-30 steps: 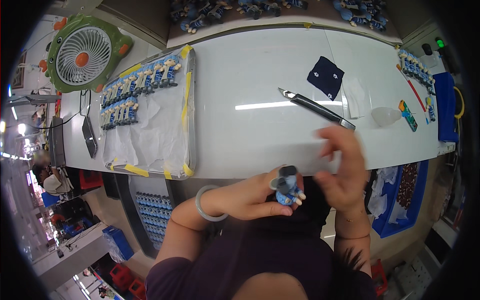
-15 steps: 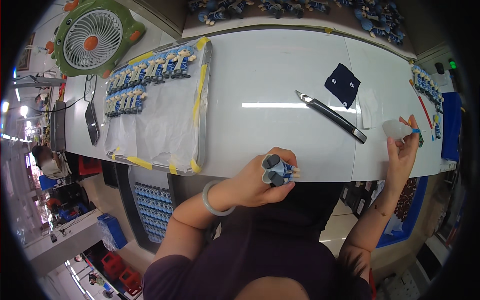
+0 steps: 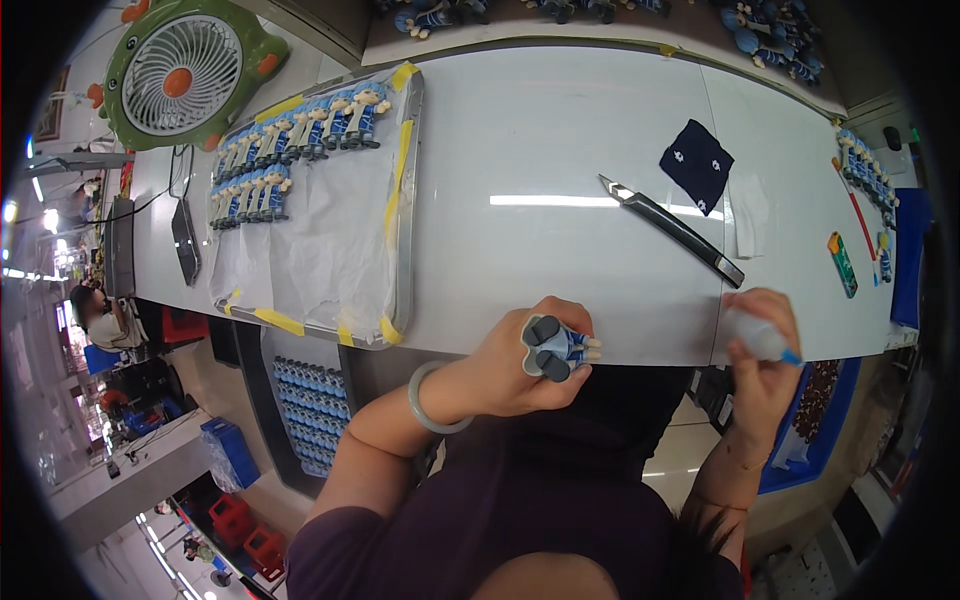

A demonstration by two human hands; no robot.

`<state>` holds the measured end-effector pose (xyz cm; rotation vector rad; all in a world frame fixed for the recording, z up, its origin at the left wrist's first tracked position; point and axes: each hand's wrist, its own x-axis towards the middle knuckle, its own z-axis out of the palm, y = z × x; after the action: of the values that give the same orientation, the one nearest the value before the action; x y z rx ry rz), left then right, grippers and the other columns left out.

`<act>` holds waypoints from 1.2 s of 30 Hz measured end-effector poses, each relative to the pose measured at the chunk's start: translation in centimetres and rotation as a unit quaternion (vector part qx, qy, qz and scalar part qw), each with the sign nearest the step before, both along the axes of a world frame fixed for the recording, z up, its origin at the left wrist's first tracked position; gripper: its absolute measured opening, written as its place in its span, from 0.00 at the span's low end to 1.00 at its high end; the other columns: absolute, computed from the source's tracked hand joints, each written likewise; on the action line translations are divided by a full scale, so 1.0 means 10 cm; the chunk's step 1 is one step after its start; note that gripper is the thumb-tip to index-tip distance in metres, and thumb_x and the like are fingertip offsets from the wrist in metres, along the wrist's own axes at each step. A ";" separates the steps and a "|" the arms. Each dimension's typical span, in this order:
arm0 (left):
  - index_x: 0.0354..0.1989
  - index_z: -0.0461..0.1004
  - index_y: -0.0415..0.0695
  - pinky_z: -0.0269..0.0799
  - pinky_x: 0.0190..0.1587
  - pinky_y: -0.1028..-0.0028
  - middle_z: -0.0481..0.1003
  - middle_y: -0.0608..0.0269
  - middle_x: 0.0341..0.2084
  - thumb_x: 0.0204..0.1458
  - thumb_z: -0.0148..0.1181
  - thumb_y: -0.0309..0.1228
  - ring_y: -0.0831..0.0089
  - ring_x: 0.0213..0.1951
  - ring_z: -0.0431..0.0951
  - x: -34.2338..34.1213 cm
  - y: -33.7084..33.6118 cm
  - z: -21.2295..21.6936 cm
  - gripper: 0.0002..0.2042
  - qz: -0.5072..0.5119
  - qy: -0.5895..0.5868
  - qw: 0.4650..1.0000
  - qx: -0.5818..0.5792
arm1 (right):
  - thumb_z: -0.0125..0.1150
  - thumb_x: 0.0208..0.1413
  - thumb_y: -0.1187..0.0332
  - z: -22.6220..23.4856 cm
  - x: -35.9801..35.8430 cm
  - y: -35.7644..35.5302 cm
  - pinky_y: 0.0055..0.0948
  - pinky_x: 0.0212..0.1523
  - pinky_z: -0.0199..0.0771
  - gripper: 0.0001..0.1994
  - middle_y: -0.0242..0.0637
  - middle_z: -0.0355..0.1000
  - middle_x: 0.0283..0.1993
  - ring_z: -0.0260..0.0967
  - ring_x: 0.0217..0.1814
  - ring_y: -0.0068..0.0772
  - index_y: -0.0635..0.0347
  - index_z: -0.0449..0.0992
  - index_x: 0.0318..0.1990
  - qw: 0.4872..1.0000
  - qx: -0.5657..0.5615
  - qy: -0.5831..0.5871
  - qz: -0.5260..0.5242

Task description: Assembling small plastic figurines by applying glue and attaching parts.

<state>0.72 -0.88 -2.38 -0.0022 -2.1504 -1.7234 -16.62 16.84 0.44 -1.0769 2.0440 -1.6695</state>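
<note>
My left hand [image 3: 520, 365] grips a small blue-clad figurine [image 3: 558, 347] at the near edge of the white table [image 3: 540, 150]; its dark feet and pale hands stick out between my fingers. A pale bangle [image 3: 428, 398] circles that wrist. My right hand [image 3: 765, 340] holds a small clear bottle [image 3: 762, 338] with a blue tip, over the table's near right edge.
A metal tray [image 3: 405, 200] lined with plastic and yellow tape holds rows of blue figurines [image 3: 290, 150] at left. A utility knife [image 3: 672, 228], a dark blue cloth [image 3: 697, 165] and a green fan [image 3: 175, 70] lie farther off. More figurines [image 3: 865, 175] line the right edge.
My right hand went out to the right side of the table and has come back toward the near edge with the small bottle in it. The left hand stayed put with the figurine.
</note>
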 end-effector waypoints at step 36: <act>0.31 0.61 0.40 0.61 0.27 0.76 0.64 0.61 0.25 0.34 0.59 0.19 0.74 0.25 0.67 -0.05 0.03 0.09 0.15 0.085 -0.049 0.995 -0.019 | 0.60 0.28 0.80 0.09 0.34 -0.11 0.30 0.38 0.62 0.20 0.34 0.65 0.37 0.59 0.39 0.37 0.53 0.74 0.35 0.946 0.094 0.309 -0.030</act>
<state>0.24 -0.57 -1.44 0.2537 -2.1831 -1.6160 -13.23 15.71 1.32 -1.6323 2.5599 -1.2143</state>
